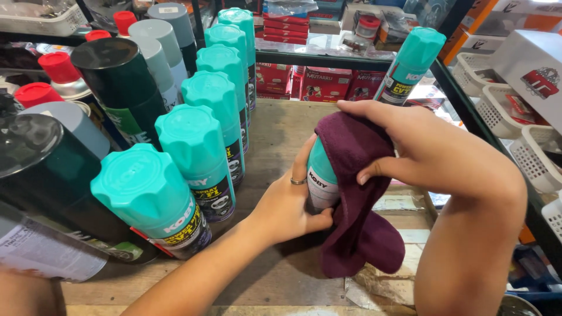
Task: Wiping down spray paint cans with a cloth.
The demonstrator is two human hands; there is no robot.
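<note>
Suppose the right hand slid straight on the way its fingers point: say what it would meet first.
The right hand points left, pressing a maroon cloth over a teal-capped spray can. Beyond that, probably the row of teal-capped spray cans; depth is unclear.

Red cartons (325, 83) on the back shelf, white box (531, 73) at right, black-and-yellow label (182, 229) on nearest teal-capped can

Left half of frame blocked: a row of teal-capped spray cans (202, 140) runs from lower left up to top centre, dark and grey-capped cans (120, 82) packed behind. Bare wooden shelf (281, 126) open at centre. One lone can (410, 64) stands upper right. White baskets (527, 146) line the right edge.
</note>
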